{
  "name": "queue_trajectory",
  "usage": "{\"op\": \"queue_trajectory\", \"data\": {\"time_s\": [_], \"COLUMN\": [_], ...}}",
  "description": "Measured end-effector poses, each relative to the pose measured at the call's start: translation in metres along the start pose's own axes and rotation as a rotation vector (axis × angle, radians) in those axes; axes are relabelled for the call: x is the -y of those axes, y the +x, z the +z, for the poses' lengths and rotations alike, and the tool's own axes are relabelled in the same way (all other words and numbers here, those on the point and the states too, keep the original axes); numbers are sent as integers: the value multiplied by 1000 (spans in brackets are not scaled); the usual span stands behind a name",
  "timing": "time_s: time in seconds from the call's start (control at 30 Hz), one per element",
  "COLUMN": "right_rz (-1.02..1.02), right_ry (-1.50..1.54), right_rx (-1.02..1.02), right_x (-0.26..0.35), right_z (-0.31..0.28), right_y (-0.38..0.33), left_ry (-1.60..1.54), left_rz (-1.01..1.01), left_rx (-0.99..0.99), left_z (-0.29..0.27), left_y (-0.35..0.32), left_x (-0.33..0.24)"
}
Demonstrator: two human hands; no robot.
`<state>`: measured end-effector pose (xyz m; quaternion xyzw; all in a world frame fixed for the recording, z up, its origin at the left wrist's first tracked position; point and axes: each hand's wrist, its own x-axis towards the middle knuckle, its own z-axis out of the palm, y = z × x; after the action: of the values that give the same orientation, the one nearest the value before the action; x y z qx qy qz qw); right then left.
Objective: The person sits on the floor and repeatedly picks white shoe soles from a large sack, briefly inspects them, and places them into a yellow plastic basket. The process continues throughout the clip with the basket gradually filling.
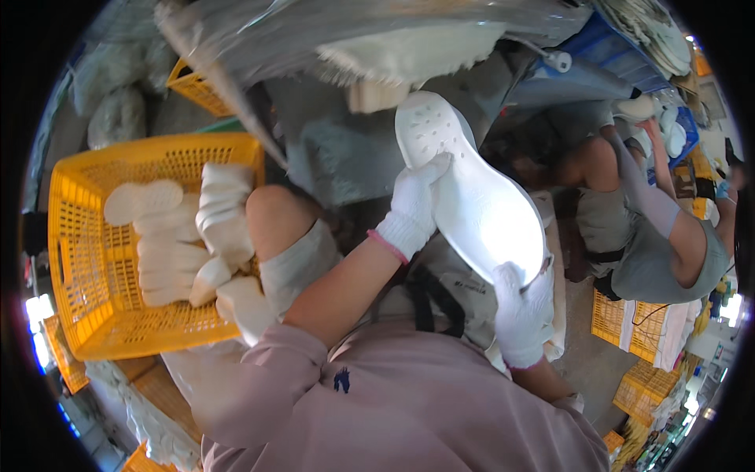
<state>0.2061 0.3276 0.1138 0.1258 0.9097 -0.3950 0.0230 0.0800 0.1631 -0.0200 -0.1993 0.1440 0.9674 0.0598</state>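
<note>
The open yellow latticed plastic basket [149, 344] stands at the person's left, with several smooth white moulded pieces [169, 263] stacked inside it. To the right of that basket, well apart from it, is the long white sole-shaped piece [476, 193], held up at a slant. The left hand [417, 197] in a white knit glove has its fingers clamped on the narrow middle, thumb on top; the right hand [523, 315], gloved alike, has its fingers clamped on the broad end, farther from the basket. The fingers beneath are hidden. A steady hold probably needs both thumbs firm but light, so that the rim does not bend, and kept off the small round holes [432, 126].
</note>
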Motion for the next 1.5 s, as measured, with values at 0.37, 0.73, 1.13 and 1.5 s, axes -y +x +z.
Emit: {"op": "queue_trajectory", "data": {"time_s": [0.37,0.73,1.13,1.5], "right_rz": [-627,-748,-214,-404], "right_ry": [215,17,451,341], "right_rx": [18,143,168,19], "right_x": [30,53,33,55], "right_z": [74,106,30,96], "right_y": [189,276,163,250], "left_ry": [164,1514,242,973], "left_rz": [54,307,257,21], "left_rx": [11,-11,-286,-583], "left_z": [1,-31,56,-34], "left_y": [152,9,81,141], "left_x": [-45,-131,14,-102]}}
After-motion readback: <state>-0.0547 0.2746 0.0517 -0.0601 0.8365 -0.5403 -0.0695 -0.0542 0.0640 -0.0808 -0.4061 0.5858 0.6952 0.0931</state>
